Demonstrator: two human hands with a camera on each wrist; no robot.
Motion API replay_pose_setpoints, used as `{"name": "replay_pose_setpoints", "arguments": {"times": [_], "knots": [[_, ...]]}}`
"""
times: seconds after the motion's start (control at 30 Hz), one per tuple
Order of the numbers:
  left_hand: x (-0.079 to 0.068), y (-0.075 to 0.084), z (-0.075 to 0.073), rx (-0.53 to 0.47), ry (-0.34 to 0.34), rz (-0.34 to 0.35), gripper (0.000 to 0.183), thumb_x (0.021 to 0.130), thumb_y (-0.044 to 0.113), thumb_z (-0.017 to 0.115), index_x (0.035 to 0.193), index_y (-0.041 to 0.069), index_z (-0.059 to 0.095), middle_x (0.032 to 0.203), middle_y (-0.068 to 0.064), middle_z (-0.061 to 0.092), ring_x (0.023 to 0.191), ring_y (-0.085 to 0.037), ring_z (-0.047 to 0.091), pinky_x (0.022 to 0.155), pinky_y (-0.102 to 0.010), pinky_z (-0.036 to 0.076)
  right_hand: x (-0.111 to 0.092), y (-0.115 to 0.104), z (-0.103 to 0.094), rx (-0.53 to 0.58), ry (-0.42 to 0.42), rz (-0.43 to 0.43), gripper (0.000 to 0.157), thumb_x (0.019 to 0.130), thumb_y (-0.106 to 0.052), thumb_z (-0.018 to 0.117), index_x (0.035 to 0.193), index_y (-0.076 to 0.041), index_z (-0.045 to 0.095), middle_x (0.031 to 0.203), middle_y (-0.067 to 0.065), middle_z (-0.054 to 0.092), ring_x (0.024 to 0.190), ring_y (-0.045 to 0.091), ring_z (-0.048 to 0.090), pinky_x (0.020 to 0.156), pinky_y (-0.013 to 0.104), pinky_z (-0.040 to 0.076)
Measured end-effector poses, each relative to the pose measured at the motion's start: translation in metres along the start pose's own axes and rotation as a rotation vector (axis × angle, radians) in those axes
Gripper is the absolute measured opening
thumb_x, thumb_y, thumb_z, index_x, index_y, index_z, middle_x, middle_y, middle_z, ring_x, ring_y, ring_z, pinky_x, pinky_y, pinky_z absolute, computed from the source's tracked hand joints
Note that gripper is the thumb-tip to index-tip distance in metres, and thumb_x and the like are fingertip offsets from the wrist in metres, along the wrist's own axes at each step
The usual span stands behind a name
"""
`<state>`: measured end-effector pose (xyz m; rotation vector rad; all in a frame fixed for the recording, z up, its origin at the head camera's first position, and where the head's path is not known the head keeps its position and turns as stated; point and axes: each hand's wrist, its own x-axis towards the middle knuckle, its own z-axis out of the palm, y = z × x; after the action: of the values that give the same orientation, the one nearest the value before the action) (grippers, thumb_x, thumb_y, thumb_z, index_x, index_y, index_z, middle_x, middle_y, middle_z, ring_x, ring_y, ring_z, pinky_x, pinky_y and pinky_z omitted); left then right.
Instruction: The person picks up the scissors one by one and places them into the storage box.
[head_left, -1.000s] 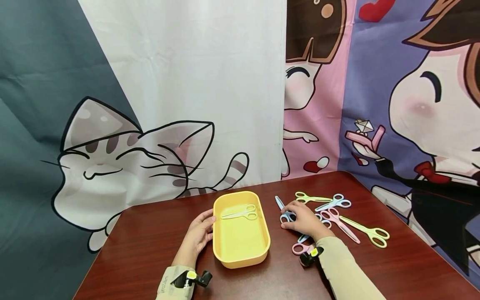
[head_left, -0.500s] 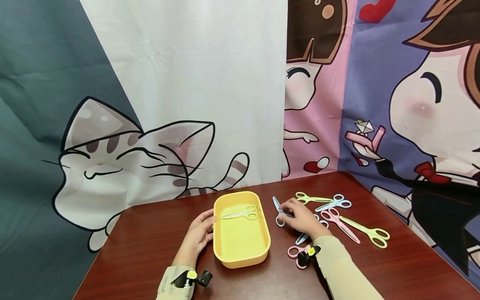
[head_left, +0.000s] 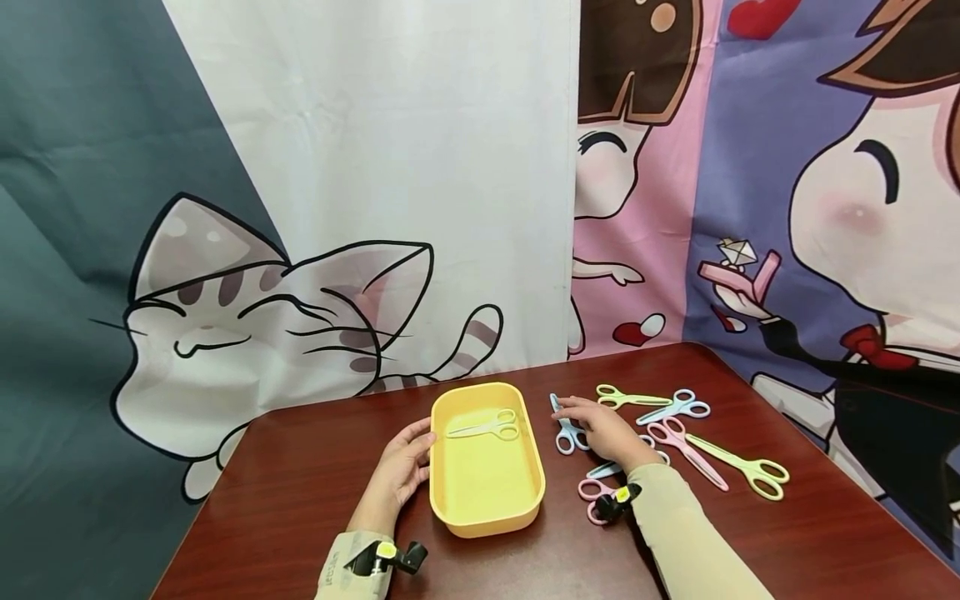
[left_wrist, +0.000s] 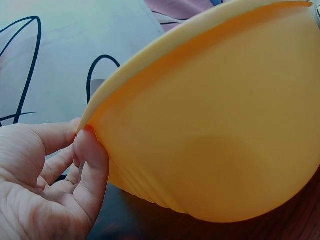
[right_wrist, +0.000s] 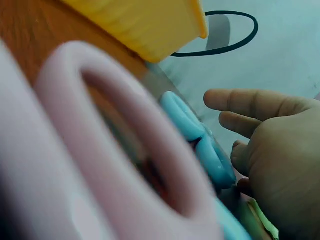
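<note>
A yellow plastic tray (head_left: 491, 528) stands at the table's middle. My left hand (head_left: 400, 468) pinches its left rim between thumb and finger, clearly seen in the left wrist view. Inside lies a pair of pale yellow-green scissors (head_left: 489, 428). Just right of the tray, my right hand (head_left: 611, 428) hovers with fingers stretched out over blue scissors (head_left: 567, 428), partly covering them. In the right wrist view its fingers hold nothing, and blue scissor handles (right_wrist: 216, 162) show beside them. Pink scissors (head_left: 589, 488) lie beneath the right wrist, their handle large and blurred in that wrist's view.
Further right on the dark red table (head_left: 300, 500) are more scissors: green ones (head_left: 641, 399) at the back, blue ones (head_left: 684, 405), pink ones (head_left: 697, 457) and yellow-green ones (head_left: 750, 468). Another blue pair is partly under the right forearm. A cartoon-printed cloth (head_left: 420, 167) hangs behind.
The blue scissors by the right hand have shifted and turned slightly near the tray. The right fingers have straightened and reached forward over them. The left hand keeps its hold on the tray.
</note>
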<state>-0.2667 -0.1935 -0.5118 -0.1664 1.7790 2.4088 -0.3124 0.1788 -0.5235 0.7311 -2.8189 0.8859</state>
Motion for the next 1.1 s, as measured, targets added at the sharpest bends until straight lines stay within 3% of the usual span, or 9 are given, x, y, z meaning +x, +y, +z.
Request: {"name": "replay_pose_setpoints", "arguments": {"times": [0.4,0.57,0.8,1.1], "knots": [[-0.0002,-0.002,0.0003,-0.008,-0.01,-0.006,0.045,0.102,0.006,0.057,0.146,0.003,0.047,0.102,-0.006,0.068,0.077,-0.013,0.066,0.061,-0.03,0.06,-0.0041,0.0014,0.0075,-0.046,-0.014,0.016,0.03,0.099,-0.001,0.055,0.119,-0.013,0.074,0.147,0.011,0.053,0.143,0.037,0.04,0.115,0.054,0.035],[-0.0002,-0.0012,0.0013,-0.005,-0.016,-0.001,0.046,0.102,0.006,0.057,0.146,0.003,0.046,0.103,-0.006,0.068,0.077,-0.013,0.065,0.061,-0.03,0.06,-0.0044,0.0027,0.0076,-0.051,-0.005,-0.008,0.028,0.097,0.002,0.058,0.116,-0.01,0.075,0.14,0.012,0.058,0.141,0.04,0.042,0.115,0.055,0.034],[0.0005,-0.0017,0.0005,-0.003,-0.01,-0.008,0.046,0.102,0.006,0.057,0.146,0.003,0.046,0.106,-0.007,0.069,0.08,-0.014,0.067,0.062,-0.03,0.06,-0.0042,0.0014,0.0076,-0.057,0.023,-0.071,0.023,0.093,0.006,0.061,0.101,-0.013,0.071,0.129,0.013,0.061,0.12,0.033,0.059,0.104,0.051,0.047],[0.0007,-0.0018,0.0009,-0.027,0.0,-0.002,0.045,0.102,0.005,0.057,0.145,0.003,0.047,0.102,-0.007,0.069,0.076,-0.013,0.066,0.06,-0.03,0.059,-0.0012,-0.0023,0.0043,-0.129,0.124,-0.168,0.024,0.089,0.01,0.064,0.096,-0.013,0.066,0.109,0.009,0.065,0.122,0.042,0.053,0.104,0.061,0.042]]}}
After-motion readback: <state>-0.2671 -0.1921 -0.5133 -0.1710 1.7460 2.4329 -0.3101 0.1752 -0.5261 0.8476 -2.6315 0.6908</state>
